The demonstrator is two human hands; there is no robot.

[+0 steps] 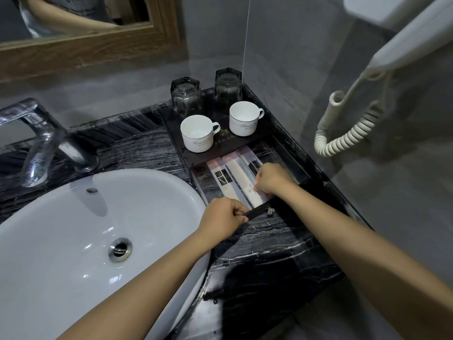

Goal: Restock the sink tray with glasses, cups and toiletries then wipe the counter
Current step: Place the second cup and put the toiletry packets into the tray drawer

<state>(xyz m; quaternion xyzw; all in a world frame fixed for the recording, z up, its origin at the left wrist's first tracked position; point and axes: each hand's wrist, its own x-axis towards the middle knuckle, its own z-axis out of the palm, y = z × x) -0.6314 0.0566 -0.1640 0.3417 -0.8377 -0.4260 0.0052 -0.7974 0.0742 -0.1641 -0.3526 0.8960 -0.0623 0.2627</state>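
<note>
A dark tray [220, 153] stands on the black marble counter [269, 253] to the right of the sink. On its raised back part two white cups [198, 134] [244, 119] stand upright, and behind them two glasses [186, 96] [228, 87] are turned upside down. In the tray's lower front section lie several white toiletry packets [235, 173]. My right hand [272, 179] pinches the near end of the packets on the right. My left hand [224, 217] grips the tray's dark front edge [257, 211].
A white basin [85, 241] with a chrome tap [41, 141] fills the left. A wall hair dryer [404, 47] with a coiled white cord [348, 133] hangs at the right. A wood-framed mirror [85, 42] is at the back left. Water drops lie on the counter.
</note>
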